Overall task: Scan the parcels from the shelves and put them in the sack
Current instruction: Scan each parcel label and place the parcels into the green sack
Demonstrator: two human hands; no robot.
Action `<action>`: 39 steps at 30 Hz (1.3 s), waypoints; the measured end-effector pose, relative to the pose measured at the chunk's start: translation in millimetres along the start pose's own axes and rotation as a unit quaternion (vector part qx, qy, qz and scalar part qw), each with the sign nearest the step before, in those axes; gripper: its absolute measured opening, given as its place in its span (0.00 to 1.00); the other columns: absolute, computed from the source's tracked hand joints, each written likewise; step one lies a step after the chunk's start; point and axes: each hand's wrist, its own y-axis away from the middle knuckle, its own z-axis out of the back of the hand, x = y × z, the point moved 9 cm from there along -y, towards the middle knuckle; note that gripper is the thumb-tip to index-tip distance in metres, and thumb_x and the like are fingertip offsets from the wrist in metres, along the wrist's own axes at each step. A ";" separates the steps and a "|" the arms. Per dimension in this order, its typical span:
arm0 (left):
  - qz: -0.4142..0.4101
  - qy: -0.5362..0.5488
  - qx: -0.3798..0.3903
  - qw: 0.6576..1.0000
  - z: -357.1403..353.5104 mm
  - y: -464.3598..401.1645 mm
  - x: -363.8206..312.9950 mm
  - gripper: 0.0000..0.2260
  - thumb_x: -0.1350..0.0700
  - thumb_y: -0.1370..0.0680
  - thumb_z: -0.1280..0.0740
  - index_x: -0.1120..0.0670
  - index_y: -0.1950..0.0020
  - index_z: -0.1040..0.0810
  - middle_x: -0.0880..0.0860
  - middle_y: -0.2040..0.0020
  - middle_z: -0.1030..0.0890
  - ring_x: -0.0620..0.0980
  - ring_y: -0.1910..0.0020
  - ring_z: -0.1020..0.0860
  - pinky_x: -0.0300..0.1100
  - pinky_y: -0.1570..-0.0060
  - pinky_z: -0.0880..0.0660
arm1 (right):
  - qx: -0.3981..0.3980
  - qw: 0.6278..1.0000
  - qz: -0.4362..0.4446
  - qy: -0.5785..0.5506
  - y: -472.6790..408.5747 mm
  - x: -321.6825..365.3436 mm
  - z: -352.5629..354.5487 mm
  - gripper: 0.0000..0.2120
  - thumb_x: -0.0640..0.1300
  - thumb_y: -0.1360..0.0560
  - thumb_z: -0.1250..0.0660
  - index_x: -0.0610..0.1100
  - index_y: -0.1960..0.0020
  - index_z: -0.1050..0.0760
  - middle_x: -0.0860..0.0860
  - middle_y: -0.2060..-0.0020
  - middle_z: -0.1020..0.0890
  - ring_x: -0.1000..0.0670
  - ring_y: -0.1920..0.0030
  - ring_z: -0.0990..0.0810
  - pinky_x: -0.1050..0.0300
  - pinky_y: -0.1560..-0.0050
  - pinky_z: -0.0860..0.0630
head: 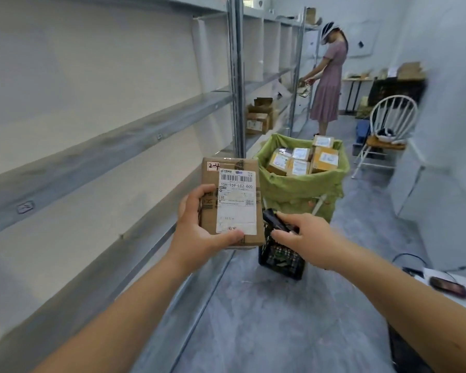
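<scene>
My left hand (199, 232) grips a brown cardboard parcel (230, 203) from its left side and bottom, label facing up. The white shipping label (237, 203) shows a barcode. My right hand (301, 238) holds a black handheld scanner (276, 220) just right of the parcel, its head pointed toward the label. Beyond them stands a green sack (299, 187) on a frame, holding several labelled cardboard parcels (301, 160). Grey metal shelves (105, 146) run along the left, bare near me, with more parcels (258, 117) farther along.
A black plastic crate (280, 262) sits on the floor below my right hand. Another person (328, 79) in a dress works at the far shelves. A white chair (388, 130) stands at right. A dark device (448, 286) and cables lie at right.
</scene>
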 end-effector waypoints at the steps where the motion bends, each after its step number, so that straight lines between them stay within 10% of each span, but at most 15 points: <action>1: 0.003 0.006 0.010 1.000 -21.8 -8.0 1.5 0.46 0.41 0.43 0.15 0.31 0.29 0.32 0.46 0.29 0.29 0.46 0.33 0.24 0.55 0.32 0.23 | 0.000 1.000 -0.014 0.012 -2.9 -18.1 11.2 0.25 0.63 0.22 0.33 0.58 0.26 0.27 0.60 0.60 0.17 0.62 0.65 0.19 0.69 0.75 0.30; 18: 0.058 0.120 0.118 0.984 -227.2 -146.0 89.5 0.46 0.40 0.42 0.14 0.32 0.28 0.31 0.47 0.30 0.24 0.51 0.32 0.22 0.58 0.36 0.21 | -0.011 0.992 -0.118 0.047 -88.5 -176.3 91.1 0.21 0.60 0.19 0.35 0.57 0.28 0.26 0.58 0.63 0.21 0.64 0.71 0.24 0.68 0.74 0.34; 32: 0.105 0.150 0.185 0.965 -308.1 -367.2 237.7 0.45 0.41 0.42 0.15 0.30 0.29 0.31 0.46 0.27 0.27 0.52 0.30 0.25 0.60 0.33 0.24 | -0.025 0.972 -0.204 0.110 -314.6 -238.5 106.5 0.31 0.65 0.20 0.38 0.55 0.20 0.34 0.53 0.35 0.20 0.55 0.51 0.24 0.57 0.54 0.27; 39: 0.107 0.148 0.205 0.962 -338.8 -455.7 265.8 0.43 0.40 0.41 0.16 0.28 0.30 0.32 0.37 0.29 0.28 0.45 0.30 0.27 0.56 0.32 0.24 | -0.060 0.971 -0.217 0.077 -396.4 -257.0 126.3 0.27 0.63 0.19 0.38 0.55 0.24 0.30 0.59 0.48 0.21 0.58 0.56 0.23 0.62 0.62 0.30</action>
